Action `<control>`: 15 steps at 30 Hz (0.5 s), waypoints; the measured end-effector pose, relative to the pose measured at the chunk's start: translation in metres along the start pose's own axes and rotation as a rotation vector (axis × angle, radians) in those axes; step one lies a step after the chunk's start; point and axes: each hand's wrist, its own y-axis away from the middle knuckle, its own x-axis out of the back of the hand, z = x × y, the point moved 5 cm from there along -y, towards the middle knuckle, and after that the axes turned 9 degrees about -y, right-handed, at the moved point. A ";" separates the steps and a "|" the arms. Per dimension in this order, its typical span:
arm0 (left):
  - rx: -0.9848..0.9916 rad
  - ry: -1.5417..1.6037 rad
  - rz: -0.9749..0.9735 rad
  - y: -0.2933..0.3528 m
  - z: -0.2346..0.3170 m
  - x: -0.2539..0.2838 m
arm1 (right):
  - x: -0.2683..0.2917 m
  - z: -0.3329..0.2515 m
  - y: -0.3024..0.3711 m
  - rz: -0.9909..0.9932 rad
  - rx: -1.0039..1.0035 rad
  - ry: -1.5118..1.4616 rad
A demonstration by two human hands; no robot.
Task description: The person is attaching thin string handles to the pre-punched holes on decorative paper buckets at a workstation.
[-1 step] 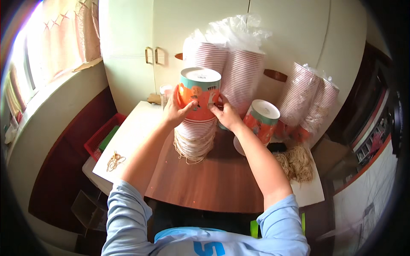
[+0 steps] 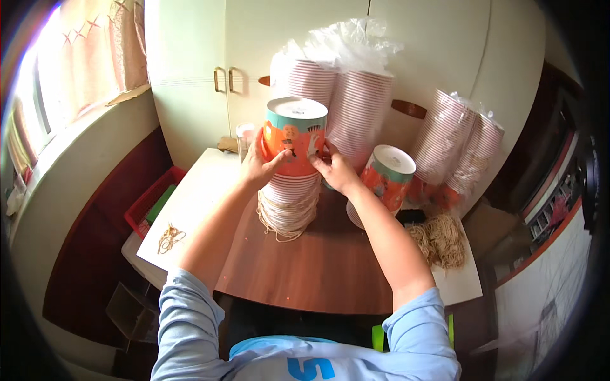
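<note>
My left hand and my right hand grip opposite sides of an upside-down paper bucket, printed orange and teal, its white base up. It tops a stack of nested buckets whose pale rims show beneath it. Loops of beige cord hang around the lower part of that stack, on the brown board. To the right of my right hand, a second upturned paper bucket of the same print caps a shorter stack, partly behind my forearm.
Tall stacks of paper buckets in clear plastic stand behind, with more wrapped stacks at the right. A bundle of cord lies right, a few loose cords left. A clear container stands near my left hand, beyond it cabinet doors.
</note>
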 end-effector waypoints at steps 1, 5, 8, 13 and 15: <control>0.032 0.078 -0.039 0.006 0.002 -0.004 | 0.008 -0.005 0.009 0.008 -0.012 0.007; 0.028 -0.010 0.045 0.065 0.022 0.000 | 0.053 -0.032 0.044 0.167 0.105 0.581; -0.092 -0.274 0.022 0.132 0.004 0.007 | 0.093 -0.074 0.068 0.321 0.326 0.910; -0.079 -0.408 -0.155 0.208 -0.011 -0.014 | 0.140 -0.043 0.076 0.253 0.078 1.172; -0.159 -0.587 -0.183 0.211 0.001 -0.018 | 0.147 -0.025 0.077 0.183 0.119 1.170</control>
